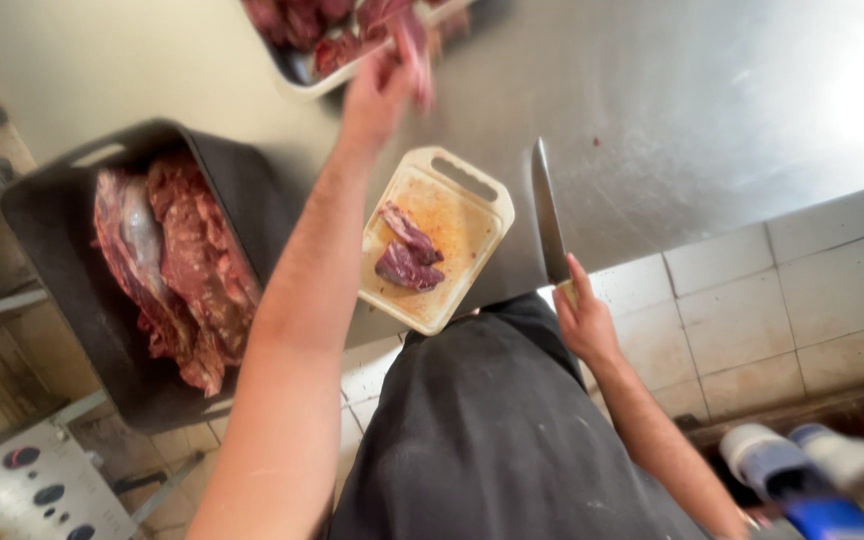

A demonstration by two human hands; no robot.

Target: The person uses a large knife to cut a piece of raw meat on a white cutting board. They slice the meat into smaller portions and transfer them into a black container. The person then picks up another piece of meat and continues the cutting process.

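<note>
A steel worktop [672, 110] fills most of the view, dull grey, smeared and bright with glare toward its far right corner. Its front edge meets a face of pale square tiles [802, 290] that runs down to the right of the cutting board. Left of the worktop, well apart from the board, stands a big dark tub [72, 290] loaded with large slabs of raw red meat [187, 270]. Below the tub, in the lower left corner, part of a light metal appliance with round dark knobs [42, 490] shows over a tiled floor. The person's dark apron [492, 430] hangs just below the board.

A white tray [302, 70] heaped with cut meat sits at the far edge of the worktop, above and to the left of the board. The cream plastic cutting board [437, 240], stained orange-brown and with a handle slot at its far end, lies tilted at the worktop's near edge. Two dark red pieces of meat [407, 255] lie on its middle.

The left hand [382, 90] is stretched out beyond the board to the tray, its fingers closed around a strip of meat [414, 55], which is blurred. The right hand [582, 320], just right of the board, is wrapped tight around the handle of a long knife [549, 215]; the blade points away from the person, alongside the board's right edge.
</note>
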